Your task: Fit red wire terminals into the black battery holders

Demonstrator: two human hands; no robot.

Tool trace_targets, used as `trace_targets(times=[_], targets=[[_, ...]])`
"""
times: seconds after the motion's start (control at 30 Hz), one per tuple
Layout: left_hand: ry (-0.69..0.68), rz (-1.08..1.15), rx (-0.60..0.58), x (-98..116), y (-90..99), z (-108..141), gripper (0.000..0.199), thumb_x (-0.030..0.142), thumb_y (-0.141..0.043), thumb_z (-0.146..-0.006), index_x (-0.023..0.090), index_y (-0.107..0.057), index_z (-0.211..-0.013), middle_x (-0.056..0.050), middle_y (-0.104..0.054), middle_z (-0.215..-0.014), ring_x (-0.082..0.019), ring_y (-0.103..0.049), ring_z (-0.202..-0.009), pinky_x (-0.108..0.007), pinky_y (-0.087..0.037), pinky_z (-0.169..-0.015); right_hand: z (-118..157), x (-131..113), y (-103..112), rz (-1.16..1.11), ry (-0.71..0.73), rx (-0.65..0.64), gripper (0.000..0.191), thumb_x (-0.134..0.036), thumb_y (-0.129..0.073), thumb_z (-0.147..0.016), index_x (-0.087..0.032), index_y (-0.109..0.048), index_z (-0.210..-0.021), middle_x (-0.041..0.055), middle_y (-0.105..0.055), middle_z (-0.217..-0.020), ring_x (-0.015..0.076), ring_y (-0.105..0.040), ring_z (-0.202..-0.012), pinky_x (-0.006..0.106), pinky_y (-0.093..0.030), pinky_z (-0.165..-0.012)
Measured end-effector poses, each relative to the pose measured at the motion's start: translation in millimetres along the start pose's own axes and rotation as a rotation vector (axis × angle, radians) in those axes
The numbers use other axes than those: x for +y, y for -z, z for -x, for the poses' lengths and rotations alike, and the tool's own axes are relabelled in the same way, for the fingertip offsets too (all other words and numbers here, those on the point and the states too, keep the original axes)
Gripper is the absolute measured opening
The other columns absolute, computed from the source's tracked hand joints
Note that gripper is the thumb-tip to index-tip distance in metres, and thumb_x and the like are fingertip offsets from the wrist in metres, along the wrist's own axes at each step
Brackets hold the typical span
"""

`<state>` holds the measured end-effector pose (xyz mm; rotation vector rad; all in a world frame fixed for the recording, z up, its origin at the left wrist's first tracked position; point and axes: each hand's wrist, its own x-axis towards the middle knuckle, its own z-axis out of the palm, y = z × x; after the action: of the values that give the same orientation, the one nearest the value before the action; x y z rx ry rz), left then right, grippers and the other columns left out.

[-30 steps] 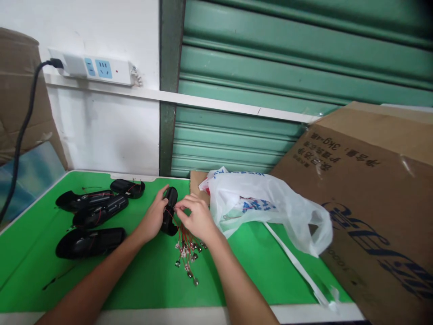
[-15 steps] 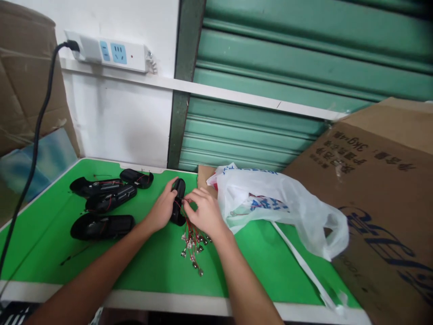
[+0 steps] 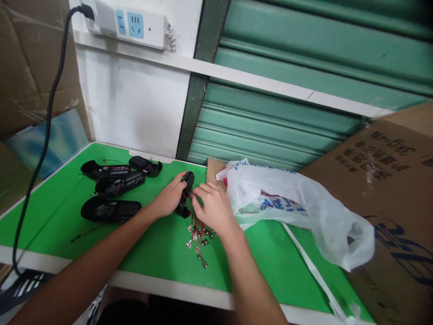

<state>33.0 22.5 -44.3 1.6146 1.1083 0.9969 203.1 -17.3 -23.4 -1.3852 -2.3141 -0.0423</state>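
My left hand [image 3: 171, 196] is closed round a small black plastic housing [image 3: 183, 208], held tilted over the green table top. My right hand [image 3: 214, 204] pinches at the housing's right side, where thin red wires run. Its fingertips seem to hold a wire end, though the exact part is too small to make out. Below the hands lies a bunch of red wires with round silvery metal pieces [image 3: 203, 241]. To the left, several similar black housings [image 3: 111, 210] rest on the table with red wires in them.
A white plastic bag [image 3: 287, 198] lies right of my hands, with a white strip [image 3: 311, 271] beside it. Large cardboard boxes stand at the right [image 3: 382, 180] and left [image 3: 40, 58]. A black cable [image 3: 50, 104] hangs from the wall power strip [image 3: 135, 27].
The camera view has tilted and shifted slightly, so the scene sits differently in the frame. Both hands keep their grip at the housing, which is tilted a little more to the right.
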Motion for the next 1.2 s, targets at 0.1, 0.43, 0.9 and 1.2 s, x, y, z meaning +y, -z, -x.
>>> trace_targets(times=[0.1, 0.43, 0.9, 1.2], targets=[[-0.017, -0.011, -0.007, 0.7, -0.7, 0.8, 0.051, 0.032, -0.036, -0.096, 0.013, -0.056, -0.139, -0.013, -0.062, -0.143, -0.027, -0.053, -0.137, -0.04, -0.036, -0.12, 0.7, -1.8, 1.3, 0.019, -0.007, -0.014, 0.014, -0.018, -0.059, -0.094, -0.021, -0.072, -0.093, 0.0085, -0.071, -0.09, 0.0287, -0.058, -0.093, 0.04, -0.04, -0.08], [-0.03, -0.078, -0.031, 5.7, -0.5, 4.1, 0.053, 0.031, -0.033, -0.097, 0.012, -0.051, -0.143, -0.014, -0.061, -0.145, -0.026, -0.052, -0.139, -0.043, -0.035, -0.121, -2.5, -0.7, -7.1, 0.021, 0.035, -0.033, 0.016, -0.01, -0.057, -0.092, -0.021, -0.064, -0.082, 0.0058, -0.067, -0.083, 0.0248, -0.057, -0.083, 0.036, -0.038, -0.075], [-0.063, -0.181, 0.059, 8.1, -2.2, 8.6, 0.056, 0.027, -0.031, -0.097, 0.007, -0.05, -0.146, -0.017, -0.06, -0.147, -0.028, -0.055, -0.135, -0.046, -0.039, -0.117, -5.5, -2.9, -22.9, 0.008, 0.066, 0.068, 0.019, -0.007, -0.054, -0.09, -0.021, -0.058, -0.078, 0.0065, -0.063, -0.08, 0.0248, -0.054, -0.082, 0.035, -0.04, -0.074], [-0.039, -0.149, 0.11, 11.4, -4.6, 7.1, 0.055, 0.027, -0.031, -0.096, 0.008, -0.053, -0.142, -0.017, -0.062, -0.142, -0.03, -0.056, -0.133, -0.046, -0.04, -0.116, -4.9, -5.5, -22.7, 0.011, 0.052, 0.118, 0.02, -0.006, -0.052, -0.09, -0.021, -0.06, -0.079, 0.007, -0.064, -0.08, 0.0248, -0.055, -0.082, 0.035, -0.04, -0.073]])
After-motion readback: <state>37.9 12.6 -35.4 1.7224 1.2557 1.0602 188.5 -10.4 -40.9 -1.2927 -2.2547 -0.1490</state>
